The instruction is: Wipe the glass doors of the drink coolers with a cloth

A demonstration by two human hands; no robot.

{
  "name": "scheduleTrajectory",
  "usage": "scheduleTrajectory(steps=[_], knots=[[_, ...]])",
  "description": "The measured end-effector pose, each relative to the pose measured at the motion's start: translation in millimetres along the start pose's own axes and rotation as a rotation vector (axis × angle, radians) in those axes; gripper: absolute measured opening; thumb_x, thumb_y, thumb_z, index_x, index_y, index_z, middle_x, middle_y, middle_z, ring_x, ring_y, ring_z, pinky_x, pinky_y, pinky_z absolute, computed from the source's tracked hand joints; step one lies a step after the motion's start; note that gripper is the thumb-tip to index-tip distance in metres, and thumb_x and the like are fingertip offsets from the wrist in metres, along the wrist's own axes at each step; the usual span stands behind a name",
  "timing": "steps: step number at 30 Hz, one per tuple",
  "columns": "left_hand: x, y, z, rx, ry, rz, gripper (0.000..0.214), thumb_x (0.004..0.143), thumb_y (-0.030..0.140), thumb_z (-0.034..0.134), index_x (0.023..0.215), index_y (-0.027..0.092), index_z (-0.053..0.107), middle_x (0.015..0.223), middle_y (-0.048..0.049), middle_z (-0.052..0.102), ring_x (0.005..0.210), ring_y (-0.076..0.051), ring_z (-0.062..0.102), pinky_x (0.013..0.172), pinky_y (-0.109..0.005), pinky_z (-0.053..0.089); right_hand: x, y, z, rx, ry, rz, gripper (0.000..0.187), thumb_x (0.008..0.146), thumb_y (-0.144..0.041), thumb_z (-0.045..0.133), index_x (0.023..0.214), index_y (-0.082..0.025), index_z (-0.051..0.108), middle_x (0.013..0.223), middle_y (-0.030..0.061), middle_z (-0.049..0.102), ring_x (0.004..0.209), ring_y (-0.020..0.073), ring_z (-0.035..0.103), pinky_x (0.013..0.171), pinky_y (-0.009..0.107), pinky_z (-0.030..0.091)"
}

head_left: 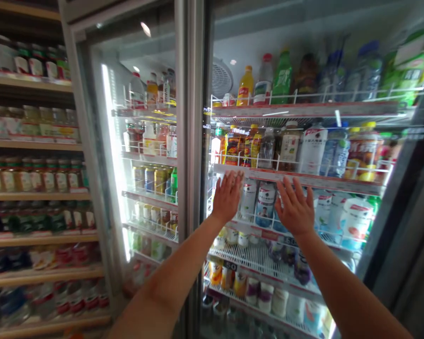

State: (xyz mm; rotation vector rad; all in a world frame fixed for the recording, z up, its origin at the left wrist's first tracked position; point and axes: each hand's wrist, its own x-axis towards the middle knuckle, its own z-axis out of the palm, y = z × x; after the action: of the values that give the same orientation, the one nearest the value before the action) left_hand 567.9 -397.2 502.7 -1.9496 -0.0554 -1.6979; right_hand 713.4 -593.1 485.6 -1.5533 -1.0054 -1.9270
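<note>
Both my arms reach forward into an open drinks fridge. My left hand (227, 195) is raised with its fingers stretched out and together, empty, just in front of the white bottles (249, 197) on the third wire shelf. My right hand (296, 207) is spread open, also empty, close to a blue-and-white bottle (265, 203) on the same shelf. The red-edged shelf rail (304, 179) runs just above both hands. Neither hand grips anything.
The fridge's door frame (190, 141) stands at my left; its open glass door (403, 188) at the right. A second closed fridge (144, 165) holds cans and bottles. Wooden shelves (35, 197) of jars and bottles fill the far left. Wire shelves below hold cups and bottles.
</note>
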Motion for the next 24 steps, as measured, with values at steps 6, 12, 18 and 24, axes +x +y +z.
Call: scheduleTrajectory(steps=[6, 12, 18, 24], knots=[[-18.5, 20.5, -1.1, -0.039, -0.029, 0.239, 0.072, 0.100, 0.012, 0.037, 0.162, 0.017, 0.000, 0.166, -0.0086, 0.010, 0.153, -0.023, 0.011, 0.124, -0.040, 0.028, 1.4, -0.1, -0.8, 0.011, 0.016, -0.011, 0.065, 0.097, -0.027, 0.053, 0.158, -0.023, 0.030, 0.156, 0.0056, 0.042, 0.149, 0.0253, 0.033, 0.127, 0.048, 0.013], [9.9, -7.6, -1.1, -0.018, -0.045, 0.123, 0.072, 0.099, 0.008, 0.035, 0.162, 0.015, 0.000, 0.165, -0.0139, 0.015, 0.154, -0.028, 0.006, 0.125, -0.053, 0.024, 1.9, -0.3, -1.7, 0.006, 0.012, -0.011, 0.067, 0.096, -0.026, 0.055, 0.158, -0.022, 0.030, 0.155, 0.0062, 0.043, 0.149, 0.0246, 0.032, 0.127, 0.048, 0.011], [12.1, -11.6, -4.8, -0.018, 0.019, 0.118, 0.072, 0.102, 0.015, 0.039, 0.162, 0.014, -0.001, 0.167, -0.0114, 0.002, 0.154, -0.026, 0.003, 0.127, -0.046, 0.022, 3.1, -0.4, -2.8, 0.011, 0.031, -0.020, 0.067, 0.095, -0.025, 0.056, 0.157, -0.022, 0.031, 0.155, 0.0059, 0.043, 0.149, 0.0248, 0.032, 0.127, 0.048, 0.013], [39.1, -38.2, -15.9, 0.007, -0.127, 0.455, 0.064, 0.100, 0.010, 0.040, 0.160, 0.021, 0.022, 0.165, -0.0041, 0.020, 0.154, -0.020, 0.009, 0.129, -0.044, 0.012, 1.9, -0.3, -1.9, -0.005, 0.025, -0.015, 0.064, 0.096, -0.025, 0.055, 0.156, -0.021, 0.034, 0.155, 0.0050, 0.042, 0.148, 0.0255, 0.036, 0.127, 0.048, 0.014]])
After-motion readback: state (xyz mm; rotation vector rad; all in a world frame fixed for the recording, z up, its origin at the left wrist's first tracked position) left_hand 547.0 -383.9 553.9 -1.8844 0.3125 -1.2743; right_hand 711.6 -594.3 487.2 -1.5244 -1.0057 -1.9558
